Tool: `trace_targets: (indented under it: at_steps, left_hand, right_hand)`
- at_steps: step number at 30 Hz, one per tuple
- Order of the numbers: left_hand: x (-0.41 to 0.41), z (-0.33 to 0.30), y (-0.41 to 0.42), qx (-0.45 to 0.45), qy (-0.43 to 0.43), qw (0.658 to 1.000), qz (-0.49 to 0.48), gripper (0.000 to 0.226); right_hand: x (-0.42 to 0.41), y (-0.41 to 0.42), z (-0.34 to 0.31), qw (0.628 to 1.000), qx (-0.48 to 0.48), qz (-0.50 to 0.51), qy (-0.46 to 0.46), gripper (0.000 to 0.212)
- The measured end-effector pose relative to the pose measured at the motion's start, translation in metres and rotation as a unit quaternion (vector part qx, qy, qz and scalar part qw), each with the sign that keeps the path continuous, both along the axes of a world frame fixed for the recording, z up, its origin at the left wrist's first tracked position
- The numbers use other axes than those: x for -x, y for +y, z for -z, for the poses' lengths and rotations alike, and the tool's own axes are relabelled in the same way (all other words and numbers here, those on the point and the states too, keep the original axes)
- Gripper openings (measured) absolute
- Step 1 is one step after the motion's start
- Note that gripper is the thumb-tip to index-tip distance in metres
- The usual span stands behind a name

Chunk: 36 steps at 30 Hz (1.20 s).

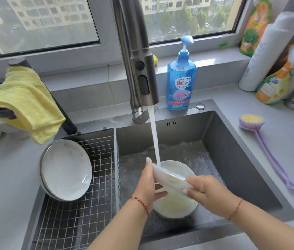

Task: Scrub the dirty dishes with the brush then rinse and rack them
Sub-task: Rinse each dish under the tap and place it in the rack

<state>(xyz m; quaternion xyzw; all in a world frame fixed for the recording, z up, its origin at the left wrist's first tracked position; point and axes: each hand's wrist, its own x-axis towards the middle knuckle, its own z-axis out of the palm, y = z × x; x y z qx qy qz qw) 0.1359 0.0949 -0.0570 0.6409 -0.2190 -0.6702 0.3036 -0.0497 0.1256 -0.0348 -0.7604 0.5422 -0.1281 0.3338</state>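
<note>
Both my hands hold a white plate (169, 177) tilted on edge under the running water from the faucet (140, 69). My left hand (148, 183) grips its left rim, thumb up at the top. My right hand (207, 190) pinches its right rim. Below it another white plate (175, 204) lies in the sink (232, 159). Two white bowls (65, 170) lean stacked in the wire rack (88, 204) on the left. The purple brush (261, 138) with yellow bristles lies on the counter to the right of the sink.
A blue dish soap bottle (181, 78) stands behind the sink. A yellow cloth (25, 101) hangs at the left. Bottles and bags (268, 60) crowd the right rear corner. A yellow sponge (154, 59) sits on the window sill.
</note>
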Motion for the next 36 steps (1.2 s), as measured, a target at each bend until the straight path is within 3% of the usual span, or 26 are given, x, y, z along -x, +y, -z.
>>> trace_targets:
  at_steps: [4,8,12,16,22,26,30,36]
  left_hand:
    - [0.006,0.008,-0.008,-0.01,-0.023,1.0,0.005,0.079]
    - [-0.003,0.012,-0.019,-0.06,0.056,0.995,-0.06,0.08]
    - [-0.017,0.027,-0.025,-0.099,0.132,0.978,-0.124,0.078]
    - [-0.029,0.046,-0.023,-0.149,0.19,0.952,-0.187,0.076]
    - [-0.032,0.057,-0.013,-0.172,0.258,0.927,-0.21,0.062]
    - [-0.028,0.052,-0.011,-0.172,0.24,0.922,-0.248,0.038]
    - [-0.023,0.046,-0.012,-0.15,0.262,0.91,-0.285,0.041]
    - [-0.018,0.035,-0.012,-0.13,0.258,0.907,-0.307,0.05]
  right_hand:
    - [-0.006,-0.02,-0.016,0.994,-0.093,0.032,-0.044,0.034]
    - [-0.022,-0.038,-0.033,0.981,-0.156,0.047,-0.102,0.019]
    - [-0.045,-0.062,-0.036,0.977,-0.183,0.052,-0.096,0.027]
    - [-0.065,-0.082,-0.04,0.971,-0.214,0.061,-0.082,0.022]
    - [-0.078,-0.113,-0.037,0.95,-0.25,0.15,-0.115,0.017]
    - [-0.072,-0.125,-0.028,0.877,-0.319,0.271,-0.235,0.029]
    - [-0.051,-0.126,-0.024,0.791,-0.362,0.344,-0.354,0.021]
    - [-0.008,-0.113,0.002,0.694,-0.386,0.381,-0.473,0.023]
